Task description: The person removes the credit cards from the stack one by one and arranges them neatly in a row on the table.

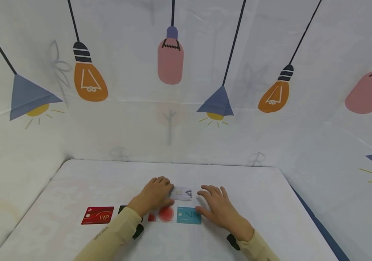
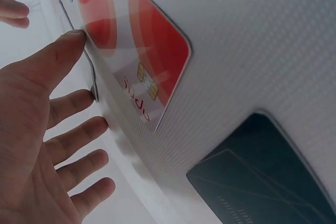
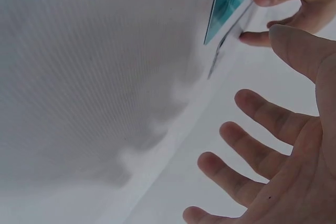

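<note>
A silvery white card (image 1: 182,193) with gold lettering lies on the white table. At its left end are the thumb and forefinger of my left hand (image 1: 154,194), touching or almost touching its edge; the other fingers reach out loosely (image 2: 31,114). Spread to the right of that card, my right hand (image 1: 218,208) holds nothing. Its thumb is close to the right end of a teal card (image 1: 186,215). Beside the teal card lies a white card with red circles (image 1: 166,214). A dark green card (image 2: 257,177) is mostly covered by the left forearm in the head view.
A red VIP card (image 1: 97,215) lies farther left on the table (image 1: 238,185). White cloth walls (image 1: 133,127) printed with hanging lamps enclose the table at the back and sides.
</note>
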Demonstrator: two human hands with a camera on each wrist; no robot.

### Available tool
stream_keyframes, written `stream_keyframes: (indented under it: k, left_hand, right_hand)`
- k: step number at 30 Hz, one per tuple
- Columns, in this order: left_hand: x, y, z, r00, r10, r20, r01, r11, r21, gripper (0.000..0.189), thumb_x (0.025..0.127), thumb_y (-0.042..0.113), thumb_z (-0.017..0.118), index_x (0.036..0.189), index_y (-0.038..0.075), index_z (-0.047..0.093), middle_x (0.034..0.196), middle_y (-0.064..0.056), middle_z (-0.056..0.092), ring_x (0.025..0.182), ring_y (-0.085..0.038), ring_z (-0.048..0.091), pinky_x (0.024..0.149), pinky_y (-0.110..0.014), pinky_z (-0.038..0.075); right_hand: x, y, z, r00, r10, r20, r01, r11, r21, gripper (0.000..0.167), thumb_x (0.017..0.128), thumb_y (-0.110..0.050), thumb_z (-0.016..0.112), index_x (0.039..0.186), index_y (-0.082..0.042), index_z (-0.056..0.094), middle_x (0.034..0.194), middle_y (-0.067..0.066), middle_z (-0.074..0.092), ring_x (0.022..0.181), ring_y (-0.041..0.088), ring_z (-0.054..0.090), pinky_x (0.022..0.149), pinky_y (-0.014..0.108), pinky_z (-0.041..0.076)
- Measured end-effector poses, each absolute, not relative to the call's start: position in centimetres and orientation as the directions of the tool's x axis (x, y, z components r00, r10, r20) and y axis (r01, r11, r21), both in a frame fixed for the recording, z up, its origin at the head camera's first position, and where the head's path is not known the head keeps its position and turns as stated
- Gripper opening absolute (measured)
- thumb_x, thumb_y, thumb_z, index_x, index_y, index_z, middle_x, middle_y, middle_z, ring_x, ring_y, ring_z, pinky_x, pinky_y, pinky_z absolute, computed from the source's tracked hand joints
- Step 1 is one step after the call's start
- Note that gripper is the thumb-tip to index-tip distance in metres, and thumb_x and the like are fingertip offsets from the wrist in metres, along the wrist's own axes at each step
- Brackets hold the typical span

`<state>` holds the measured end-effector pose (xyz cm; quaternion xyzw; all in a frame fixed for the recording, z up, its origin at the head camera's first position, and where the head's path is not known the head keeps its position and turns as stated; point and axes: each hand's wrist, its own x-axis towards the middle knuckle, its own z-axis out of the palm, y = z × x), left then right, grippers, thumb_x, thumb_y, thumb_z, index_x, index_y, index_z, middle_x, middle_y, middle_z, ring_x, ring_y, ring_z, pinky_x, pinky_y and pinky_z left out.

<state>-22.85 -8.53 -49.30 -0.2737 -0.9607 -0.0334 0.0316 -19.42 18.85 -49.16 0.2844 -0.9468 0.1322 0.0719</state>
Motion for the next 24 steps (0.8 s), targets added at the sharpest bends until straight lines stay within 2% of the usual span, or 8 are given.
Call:
stream_keyframes:
  k: [8, 14, 24]
  left_hand:
    - [-23.0, -8.6, -49.2, -0.849, 0.522, 0.085, 0.527, 0.848, 0.056, 0.052, 0.088, 0.046, 0.077, 0.126, 0.013, 0.068, 0.129, -0.007, 0.063, 0.128, -0.03, 0.054, 0.108, -0.049, 0.044]
    - [-23.2, -8.7, -49.4, -0.849, 0.522, 0.084, 0.528, 0.846, 0.07, 0.048, 0.089, 0.046, 0.075, 0.125, 0.014, 0.068, 0.129, -0.006, 0.063, 0.128, -0.03, 0.053, 0.109, -0.049, 0.044]
    - [-23.3, -8.8, -49.5, -0.841, 0.531, 0.102, 0.539, 0.839, 0.078, 0.047, 0.09, 0.045, 0.075, 0.124, 0.014, 0.068, 0.127, -0.007, 0.063, 0.126, -0.029, 0.055, 0.106, -0.047, 0.046]
  right_hand:
    - [-20.9, 18.0, -49.2, -0.827, -0.528, 0.192, -0.559, 0.807, -0.191, 0.052, 0.092, -0.045, 0.073, 0.133, -0.015, 0.062, 0.144, 0.012, 0.054, 0.134, 0.034, 0.047, 0.109, 0.073, 0.028]
    - [-22.2, 17.3, -49.4, -0.84, -0.525, 0.139, -0.543, 0.811, -0.217, 0.057, 0.091, -0.048, 0.074, 0.134, -0.013, 0.06, 0.146, 0.013, 0.052, 0.135, 0.036, 0.045, 0.109, 0.073, 0.026]
    - [-23.7, 16.6, -49.7, -0.823, -0.552, 0.138, -0.568, 0.8, -0.193, 0.064, 0.088, -0.048, 0.076, 0.137, -0.011, 0.059, 0.146, 0.018, 0.049, 0.134, 0.04, 0.042, 0.108, 0.071, 0.029]
